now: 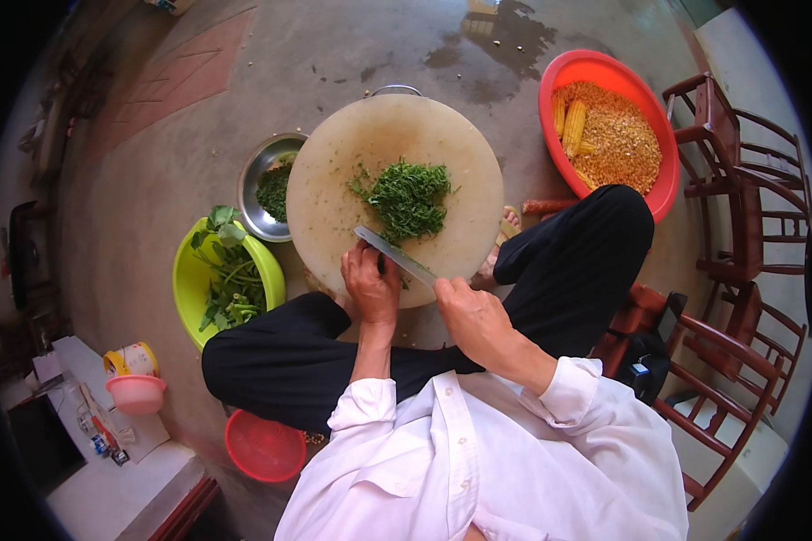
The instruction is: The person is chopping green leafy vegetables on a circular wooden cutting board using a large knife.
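Note:
My right hand grips the handle end of a kitchen knife. Its blade slants up and left across the near part of a round cutting board. Curled fingers of my left hand rest against the blade, around a small bunch of dark leafy greens mostly hidden by the hand. Just beyond the blade lies a heap of finely shredded greens, with small bits scattered over the board.
Left of the board stand a steel bowl holding chopped greens and a lime-green basin of leafy stems. A red basin of corn kernels and cobs is at the upper right. Wooden chairs line the right side; a red plastic basin sits lower left.

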Tool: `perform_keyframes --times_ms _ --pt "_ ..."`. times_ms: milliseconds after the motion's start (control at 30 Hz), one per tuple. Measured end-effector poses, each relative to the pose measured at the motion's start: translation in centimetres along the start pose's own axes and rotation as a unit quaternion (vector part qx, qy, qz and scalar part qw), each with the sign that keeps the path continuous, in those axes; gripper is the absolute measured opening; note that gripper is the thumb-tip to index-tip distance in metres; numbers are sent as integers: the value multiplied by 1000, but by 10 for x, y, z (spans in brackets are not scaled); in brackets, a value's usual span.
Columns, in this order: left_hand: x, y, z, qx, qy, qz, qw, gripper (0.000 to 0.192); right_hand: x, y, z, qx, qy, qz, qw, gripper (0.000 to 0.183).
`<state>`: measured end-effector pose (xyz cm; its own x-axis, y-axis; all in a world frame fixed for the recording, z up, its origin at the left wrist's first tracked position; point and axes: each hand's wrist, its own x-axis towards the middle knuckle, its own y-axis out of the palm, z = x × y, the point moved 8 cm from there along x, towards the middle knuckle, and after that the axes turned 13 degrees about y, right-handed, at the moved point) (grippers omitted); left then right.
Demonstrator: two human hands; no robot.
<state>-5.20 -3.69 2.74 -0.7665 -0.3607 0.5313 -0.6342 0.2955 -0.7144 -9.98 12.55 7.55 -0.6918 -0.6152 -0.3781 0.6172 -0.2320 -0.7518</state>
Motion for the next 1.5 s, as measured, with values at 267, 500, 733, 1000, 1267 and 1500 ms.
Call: perform_keyframes --times_ms 267,500,733,1000,1267,1500 --pt "0 -2 0 5 15 14 1000 21 10 5 1 7 -11 -21 1000 10" --pt "1 -2 -6 18 28 27 999 18 19 6 -1 26 -26 -57 998 10" --pt "-1 -4 -7 42 28 30 998 21 35 -3 -12 30 -17 -60 998 8" --pt "-3 -5 -1 28 32 -8 999 16 13 -15 -6 31 -13 -78 996 9" --pt "-1 -5 -4 28 19 2 999 19 -3 -5 1 0 -12 -53 999 10" --pt "2 -6 -6 30 14 7 999 22 -4 2 4 -23 -11 -46 999 12"
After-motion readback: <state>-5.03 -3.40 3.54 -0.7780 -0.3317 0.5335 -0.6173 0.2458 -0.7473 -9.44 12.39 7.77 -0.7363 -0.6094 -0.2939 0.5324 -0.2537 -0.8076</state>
